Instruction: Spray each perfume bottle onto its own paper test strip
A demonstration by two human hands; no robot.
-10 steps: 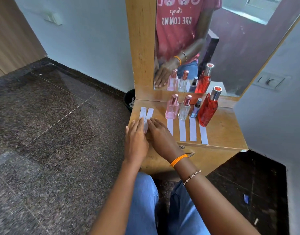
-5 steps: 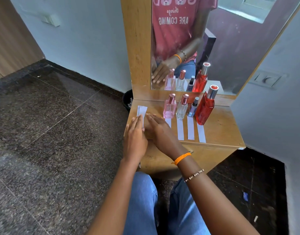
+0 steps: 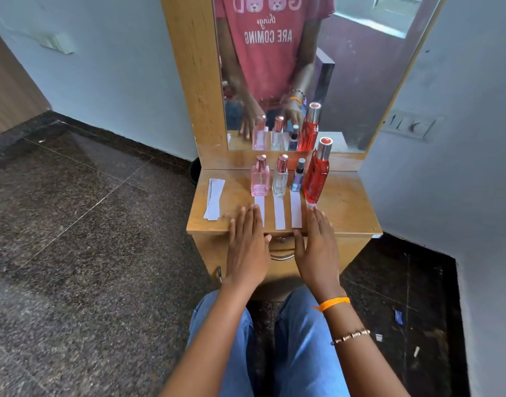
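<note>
Where two pale walls meet, a wooden dresser (image 3: pixel 343 202) is seen from above, with a mirror (image 3: pixel 360 81) fixed upright at its back, toward 12 o'clock. Blue-trousered knees (image 3: pixel 303 339) are seen at 6 o'clock, below the dresser's front edge.

Both hands are laid flat with fingers straight and held together, and nothing is gripped. The left hand (image 3: pixel 247 247) is placed at 7 o'clock on the top, its fingertips beside the first strip (image 3: pixel 260 209). The right hand (image 3: pixel 317 247) is placed at 5 o'clock, fingertips just below the red bottle (image 3: pixel 316 179); an orange band (image 3: pixel 331 303) and a beaded bracelet (image 3: pixel 352 336) are worn on that wrist.

Four bottles are lined up near the mirror. From 9 to 3 o'clock they are a pink bottle (image 3: pixel 260 181), a clear bottle (image 3: pixel 280 181), a small blue bottle (image 3: pixel 298 179) and the tall red bottle, which leans slightly. A white strip is laid toward 6 o'clock from each: the second strip (image 3: pixel 279 213) and third strip (image 3: pixel 296 210) are fully seen, while the fourth is mostly hidden by the right hand.

Spare strips (image 3: pixel 214 202) are stacked at 9 o'clock, well apart from the bottles. A metal drawer handle (image 3: pixel 283 257) is seen between the hands.
</note>
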